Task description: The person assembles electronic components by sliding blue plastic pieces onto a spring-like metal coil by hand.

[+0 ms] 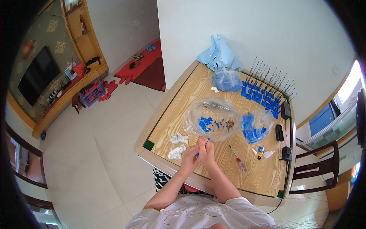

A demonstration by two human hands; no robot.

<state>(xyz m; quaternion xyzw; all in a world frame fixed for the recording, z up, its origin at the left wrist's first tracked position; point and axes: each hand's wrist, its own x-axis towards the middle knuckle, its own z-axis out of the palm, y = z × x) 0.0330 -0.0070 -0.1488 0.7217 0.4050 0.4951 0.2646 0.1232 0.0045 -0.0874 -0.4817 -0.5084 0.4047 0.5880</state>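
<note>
Assembly partly done: left hand [189, 158] and right hand [206, 149], pinched together on a small blue part [197, 154] just nearer the person than the clear bag [212, 119] of loose parts, with finished blue pieces [263, 95] in rows beyond it.

On the table [183, 95] the hands – left hand [189, 159] and right hand [206, 150] – meet at the near edge. Just behind them lies an open bag [212, 118] holding small parts [206, 123]. Two tissues [178, 145] lie left of the hands, a screwdriver [238, 158] right – rows of finished parts [263, 95] stand at the far right corner.
</note>
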